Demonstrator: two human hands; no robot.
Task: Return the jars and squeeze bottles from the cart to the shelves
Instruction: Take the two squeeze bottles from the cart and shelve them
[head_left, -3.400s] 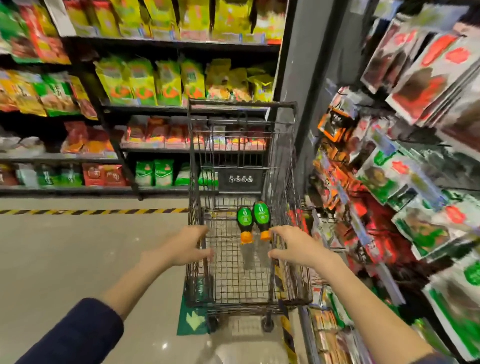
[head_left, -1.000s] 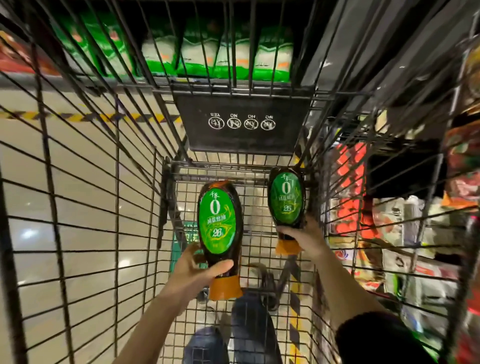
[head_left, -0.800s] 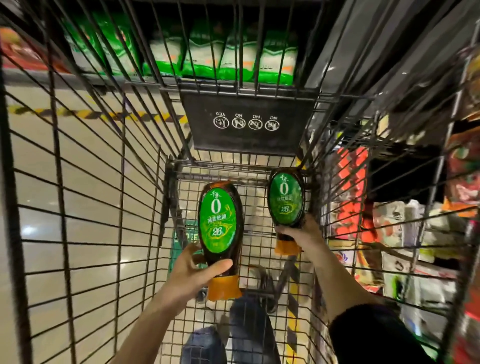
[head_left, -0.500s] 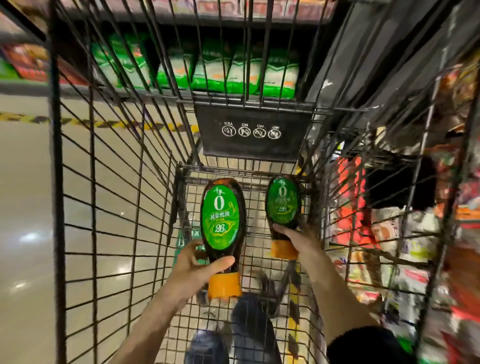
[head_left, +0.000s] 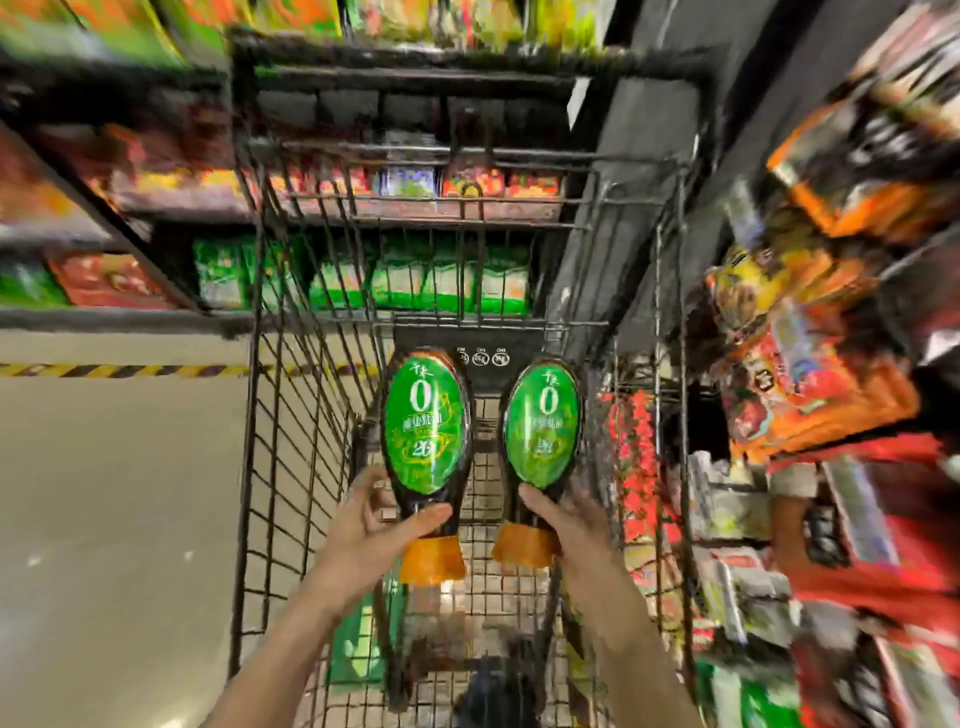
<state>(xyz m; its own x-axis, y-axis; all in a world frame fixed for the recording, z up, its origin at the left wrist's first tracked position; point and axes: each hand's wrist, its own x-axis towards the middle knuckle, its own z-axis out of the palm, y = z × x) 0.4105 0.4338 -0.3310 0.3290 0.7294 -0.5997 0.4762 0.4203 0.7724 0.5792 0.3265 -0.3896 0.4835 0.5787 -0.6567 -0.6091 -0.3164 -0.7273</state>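
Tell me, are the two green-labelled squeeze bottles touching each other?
Apart. The head view shows cart mesh through a clear gap between the left bottle and the right bottle.

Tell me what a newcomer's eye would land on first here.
Two dark squeeze bottles with bright green labels and orange caps dominate the centre: the left bottle gripped by the left hand, the right bottle by the right hand. The black wire cart frames them; blurred red and orange packets crowd the right.
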